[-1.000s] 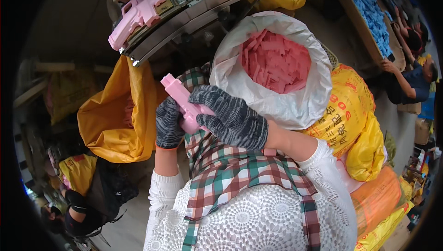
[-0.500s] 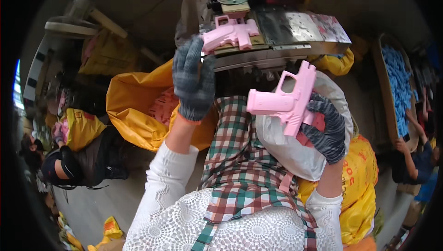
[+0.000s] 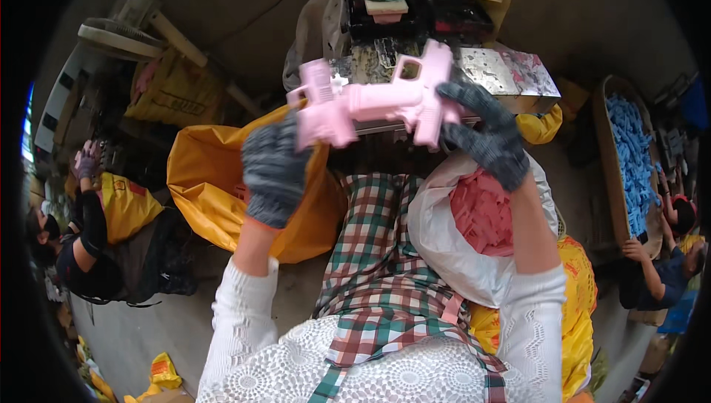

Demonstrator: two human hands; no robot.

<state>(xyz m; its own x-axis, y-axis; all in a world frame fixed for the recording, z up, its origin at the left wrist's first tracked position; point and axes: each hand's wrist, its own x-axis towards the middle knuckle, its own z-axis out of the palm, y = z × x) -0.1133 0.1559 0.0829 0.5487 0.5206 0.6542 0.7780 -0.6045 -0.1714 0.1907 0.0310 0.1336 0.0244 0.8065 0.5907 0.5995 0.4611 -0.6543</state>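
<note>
Two pink toy pistols are up in front of the machine, overlapping in view and slightly blurred. My left hand point(image 3: 275, 170), in a grey knit glove, is closed round the left toy pistol point(image 3: 324, 110). The right toy pistol point(image 3: 424, 95) is in my gloved right hand point(image 3: 490, 135), with fingers and thumb at its right end. Whether the two pistols touch cannot be told. Just behind them is the machine's stained work plate point(image 3: 374, 62), partly hidden by the pistols. Above it hangs a metal head with a pale pad point(image 3: 386, 7).
An open yellow bag point(image 3: 200, 188) stands by my left forearm. On the right, a white sack point(image 3: 437, 244) holds pink pieces point(image 3: 481, 210). Farther right is a long tray point(image 3: 609, 173) of blue pieces point(image 3: 629, 151). Other people sit at both sides; a fan point(image 3: 122, 36) stands far left.
My left hand has taken the toy pistol off the machine's plate and moved down left. My right hand has raised its pistol up and left toward it, uncovering the white sack's contents.
</note>
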